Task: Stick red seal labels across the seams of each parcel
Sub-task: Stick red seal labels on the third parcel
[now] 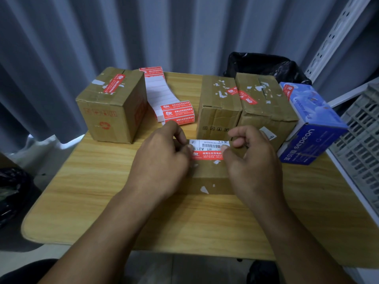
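wooden table [82,191] bears the near cardboard parcel [209,173]; a red seal label [207,155] stretches left-to-right over its top, left hand [162,160] pinching one end, right hand [252,160] the other, both equally near.

Small parcel-packing storeroom: corrugated metal wall [184,27], slotted steel racking upright [336,35], grey crate [361,140] off the bench's [92,191] right edge, taped cartons [110,103] and fanfold seal labels [158,93] along its far edge.
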`<state>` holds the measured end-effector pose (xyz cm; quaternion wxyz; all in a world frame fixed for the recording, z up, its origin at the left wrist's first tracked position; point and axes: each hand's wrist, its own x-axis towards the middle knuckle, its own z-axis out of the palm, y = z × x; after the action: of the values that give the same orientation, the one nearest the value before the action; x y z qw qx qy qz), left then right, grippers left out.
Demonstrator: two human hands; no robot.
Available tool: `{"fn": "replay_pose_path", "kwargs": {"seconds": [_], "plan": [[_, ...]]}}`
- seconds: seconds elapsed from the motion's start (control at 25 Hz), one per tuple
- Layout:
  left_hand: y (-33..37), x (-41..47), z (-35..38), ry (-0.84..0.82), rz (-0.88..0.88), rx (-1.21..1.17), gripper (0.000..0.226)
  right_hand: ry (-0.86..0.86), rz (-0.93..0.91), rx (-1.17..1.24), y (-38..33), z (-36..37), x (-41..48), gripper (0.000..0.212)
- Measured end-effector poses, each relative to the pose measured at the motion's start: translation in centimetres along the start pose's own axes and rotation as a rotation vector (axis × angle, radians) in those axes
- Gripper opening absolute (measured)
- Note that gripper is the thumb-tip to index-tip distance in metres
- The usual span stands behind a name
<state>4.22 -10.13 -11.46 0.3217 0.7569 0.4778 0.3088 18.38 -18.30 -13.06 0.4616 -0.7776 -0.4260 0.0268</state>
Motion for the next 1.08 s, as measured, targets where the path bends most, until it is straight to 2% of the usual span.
{"fn": "replay_pose_path", "kwargs": {"seconds": [0.28, 0.44, 0.52, 1.08], "plan": [[0.0, 0.0, -0.3, 0.001, -0.007, -0.019, 0.008, 0.026, 0.000, 0.030, -0.3, -0.1, 0.2, 0.016], [0.1, -0.1, -0.2, 0.008, -0.013, -0.021, 0.010, -0.089, 0.061, -0.224, -1.7, -0.2, 0.4, 0.058], [0.2, -0.2, -0.1, -0.001, -0.005, -0.003, 0.015, -0.125, 0.061, -0.283, -2.0, -0.3, 0.6, 0.065], [0.1, -0.1, -0.1, 0.004, -0.021, -0.032, 0.011, -0.006, -0.037, 0.066, 0.9, -0.2, 1.0, 0.024]]}}
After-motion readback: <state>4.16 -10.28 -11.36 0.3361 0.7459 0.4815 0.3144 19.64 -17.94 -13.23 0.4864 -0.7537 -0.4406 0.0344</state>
